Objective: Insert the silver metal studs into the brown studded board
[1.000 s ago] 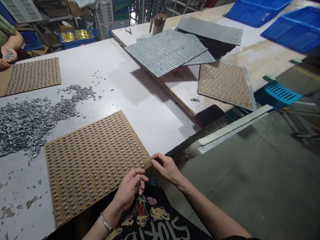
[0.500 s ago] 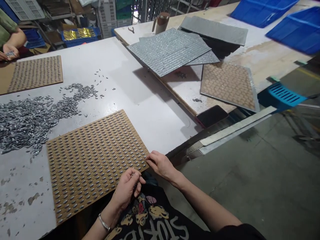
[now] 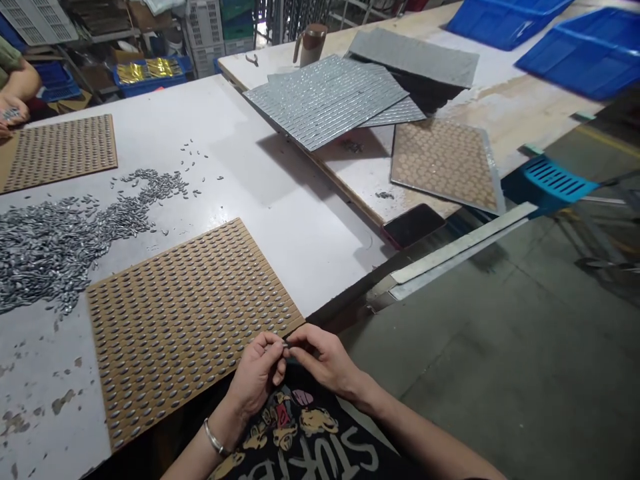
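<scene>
A brown slotted board (image 3: 185, 320), its oval holes filled with small grey metal pieces, lies on the white table (image 3: 280, 193) in front of me. My left hand (image 3: 257, 373) and my right hand (image 3: 323, 360) meet just off the board's near right corner, above my lap. Their fingertips pinch a small grey metal piece (image 3: 285, 345) between them. My left wrist wears a metal bracelet. A large heap of loose grey metal pieces (image 3: 55, 233) is spread on the table to the left of the board.
Another person's hands (image 3: 10, 113) work at a second brown board (image 3: 57, 150) at far left. Silver patterned sheets (image 3: 325, 100), a brown tray (image 3: 443, 163), a mug (image 3: 309, 44) and blue crates (image 3: 580, 47) sit on the neighbouring table. A dark phone (image 3: 413, 225) lies at its edge.
My right hand left the board's near right corner and moved back to meet my left hand, where both now pinch a small piece. The view shifted slightly.
</scene>
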`<state>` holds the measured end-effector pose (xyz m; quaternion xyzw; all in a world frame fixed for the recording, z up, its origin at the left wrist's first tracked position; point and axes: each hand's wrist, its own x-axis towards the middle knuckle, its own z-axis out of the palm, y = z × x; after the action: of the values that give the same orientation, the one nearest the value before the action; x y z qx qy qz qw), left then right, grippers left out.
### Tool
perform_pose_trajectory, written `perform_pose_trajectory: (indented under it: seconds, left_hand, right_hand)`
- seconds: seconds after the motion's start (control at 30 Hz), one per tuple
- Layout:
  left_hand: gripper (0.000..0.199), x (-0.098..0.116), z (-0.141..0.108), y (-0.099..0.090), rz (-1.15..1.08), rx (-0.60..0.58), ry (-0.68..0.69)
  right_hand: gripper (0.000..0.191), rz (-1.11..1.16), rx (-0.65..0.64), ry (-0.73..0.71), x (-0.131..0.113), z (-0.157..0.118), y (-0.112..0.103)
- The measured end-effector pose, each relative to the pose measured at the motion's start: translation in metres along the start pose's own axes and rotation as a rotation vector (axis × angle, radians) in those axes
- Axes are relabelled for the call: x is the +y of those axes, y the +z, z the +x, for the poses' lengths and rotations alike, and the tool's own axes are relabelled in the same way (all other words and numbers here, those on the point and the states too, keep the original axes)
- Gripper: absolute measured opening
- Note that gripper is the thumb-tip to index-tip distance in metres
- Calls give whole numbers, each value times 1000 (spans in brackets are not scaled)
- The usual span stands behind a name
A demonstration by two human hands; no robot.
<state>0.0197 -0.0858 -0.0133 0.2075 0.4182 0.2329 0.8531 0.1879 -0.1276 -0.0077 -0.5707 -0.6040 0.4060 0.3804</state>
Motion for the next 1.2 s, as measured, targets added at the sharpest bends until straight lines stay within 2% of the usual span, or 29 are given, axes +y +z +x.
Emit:
perform_pose_trajectory:
  seconds: [0.27,0.37,0.43,0.5,0.6,0.67,0.73,0.77,0.83,0.93,1.0,1.1,1.2]
  left_hand:
    - [39,-4,2,1,-67,50,-71]
    - [39,-7,2,-1,-24,55,-71]
    - [37,-8,1,-3,60,73,-40]
    - [32,-6,-2,-3,188,101,14]
    - [26,-1,-7,-1,423,143,186]
    - [22,1,-9,1,536,154,299]
    - [22,0,-7,0,545,149,303]
    - [23,-2,-6,-1,501,146,265]
    - [27,-6,-2,-5,348,151,180]
    - [32,-9,2,-11,161,184,143]
    - [34,-8,1,-15,129,193,146]
    - [35,-4,-2,-17,122,197,140]
    - [36,-2,-2,-18,117,207,139]
  right_hand:
    - [11,39,8,0,2,3,4]
    - [12,41,15,33,2,2,6]
    - [14,98,-6,143,1,1,6]
    - [18,269,-49,348,0,1,6]
    - [31,562,-94,617,-2,1,7]
    - [36,643,-116,687,-2,2,7]
    - [35,658,-165,713,0,3,5]
    - [33,640,-180,704,2,5,4]
    - [26,495,-120,609,8,10,-1]
    - [15,49,48,324,21,21,-10]
    - [13,-171,44,186,28,29,-13]
    - [14,-274,-34,126,36,36,-14]
    - [13,-304,-26,140,42,39,-12]
